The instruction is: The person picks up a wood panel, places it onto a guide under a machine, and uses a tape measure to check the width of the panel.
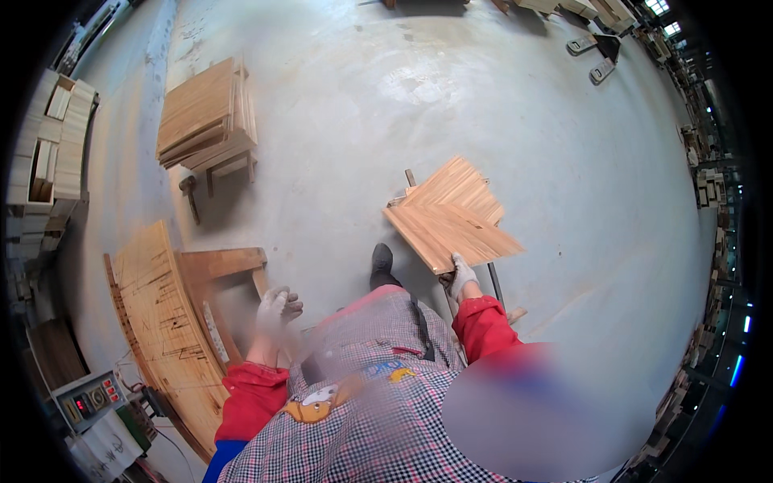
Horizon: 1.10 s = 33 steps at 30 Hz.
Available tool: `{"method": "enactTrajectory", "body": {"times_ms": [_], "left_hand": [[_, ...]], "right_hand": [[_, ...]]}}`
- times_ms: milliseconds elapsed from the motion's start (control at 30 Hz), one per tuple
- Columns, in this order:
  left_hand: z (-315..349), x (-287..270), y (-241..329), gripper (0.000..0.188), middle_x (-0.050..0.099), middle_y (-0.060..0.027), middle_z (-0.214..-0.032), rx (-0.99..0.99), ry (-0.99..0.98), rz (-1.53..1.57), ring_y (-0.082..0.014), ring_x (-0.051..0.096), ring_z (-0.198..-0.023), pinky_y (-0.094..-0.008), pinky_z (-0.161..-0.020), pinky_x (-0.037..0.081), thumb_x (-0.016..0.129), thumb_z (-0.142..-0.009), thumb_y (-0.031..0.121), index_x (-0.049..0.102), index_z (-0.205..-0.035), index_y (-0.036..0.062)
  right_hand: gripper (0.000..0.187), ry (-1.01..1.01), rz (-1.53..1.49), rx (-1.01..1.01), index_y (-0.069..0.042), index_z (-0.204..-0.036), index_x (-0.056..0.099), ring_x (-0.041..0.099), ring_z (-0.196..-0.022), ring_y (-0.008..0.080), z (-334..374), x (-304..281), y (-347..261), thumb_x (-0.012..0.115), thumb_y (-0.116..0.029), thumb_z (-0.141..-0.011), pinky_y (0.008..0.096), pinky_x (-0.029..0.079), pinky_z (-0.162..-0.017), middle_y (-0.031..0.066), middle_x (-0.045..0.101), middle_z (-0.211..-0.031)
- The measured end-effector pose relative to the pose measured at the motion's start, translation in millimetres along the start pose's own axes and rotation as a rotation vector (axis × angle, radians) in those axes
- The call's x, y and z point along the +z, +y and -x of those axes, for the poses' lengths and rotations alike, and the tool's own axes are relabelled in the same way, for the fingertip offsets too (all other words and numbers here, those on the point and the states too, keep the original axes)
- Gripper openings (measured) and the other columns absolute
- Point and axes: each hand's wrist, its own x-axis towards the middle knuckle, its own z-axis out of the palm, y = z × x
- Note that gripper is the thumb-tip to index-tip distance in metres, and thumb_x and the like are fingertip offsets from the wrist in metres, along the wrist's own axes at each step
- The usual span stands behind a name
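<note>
My right hand (462, 278), in a pale glove, grips the near edge of a flat wooden board (455, 233), thumb on top. That board lies at an angle over another wooden board (457, 183), both resting on a low stand whose legs show beneath. Off to the left, my left hand (278, 308) is also gloved and holds nothing; its fingers are loosely bent and apart. It hovers beside a wooden workbench (165, 322) with dark marks across its top.
A stack of wooden panels (197, 109) stands on a support at the upper left. A control box (90, 400) with buttons sits at the lower left. Wooden crates (52, 145) line the left edge. A dark forked tool-like object (600, 55) lies on the floor at the upper right.
</note>
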Motion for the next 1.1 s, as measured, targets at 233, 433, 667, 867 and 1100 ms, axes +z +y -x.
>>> {"method": "enactTrajectory", "body": {"times_ms": [233,433,667,867,1100], "left_hand": [[-18.4,6.4,13.9,0.024,0.054,-0.0096,-0.09,-0.109,0.101,-0.355,-0.0201,0.058,-0.071,-0.0316,-0.062,0.051,0.044,-0.09,0.016,0.042,-0.11,0.0038],[-12.8,60.3,65.0,0.024,0.054,-0.0101,-0.092,-0.134,0.199,-0.382,-0.0194,0.058,-0.075,-0.0309,-0.067,0.05,0.044,-0.089,0.016,0.045,-0.108,0.002],[-47.5,60.0,88.4,0.026,0.055,-0.0104,-0.093,-0.034,0.105,-0.545,-0.0187,0.058,-0.08,-0.0317,-0.071,0.049,0.047,-0.087,0.018,0.047,-0.106,0.0011],[-96.8,23.6,96.9,0.025,0.056,-0.0094,-0.092,0.015,0.023,-0.548,-0.0174,0.058,-0.079,-0.03,-0.071,0.049,0.048,-0.087,0.017,0.047,-0.106,0.0015],[-172.4,16.0,188.3,0.026,0.057,-0.0093,-0.09,-0.016,-0.025,-0.337,-0.0147,0.057,-0.078,-0.0264,-0.069,0.047,0.048,-0.087,0.016,0.049,-0.106,-0.0017]], "right_hand": [[0.033,0.31,-0.664,0.053,-0.015,-0.087,0.053,0.049,-0.053,0.0182,-91.5,12.0,-106.4,0.056,-0.047,-0.079,0.0319,0.047,-0.053,0.0023,0.049,-0.062],[0.039,0.262,-1.003,0.042,-0.012,-0.082,0.054,0.051,-0.054,0.0183,-147.3,32.1,-131.8,0.05,-0.051,-0.081,0.0318,0.047,-0.054,0.0039,0.051,-0.061],[0.031,-0.012,-0.782,0.125,-0.014,-0.075,0.056,0.054,-0.061,0.0207,-166.7,97.1,-83.9,0.041,-0.037,-0.089,0.0387,0.048,-0.064,0.0021,0.058,-0.067],[0.008,-0.121,-0.362,0.133,-0.013,-0.085,0.057,0.057,-0.067,0.0217,-143.4,156.5,-108.6,0.052,-0.02,-0.084,0.0378,0.047,-0.068,0.0025,0.061,-0.075],[0.015,-0.084,0.11,0.176,-0.017,-0.076,0.047,0.047,-0.046,0.0192,-160.2,222.3,-141.0,0.045,-0.025,-0.088,0.0333,0.04,-0.043,-0.0007,0.048,-0.055]]}}
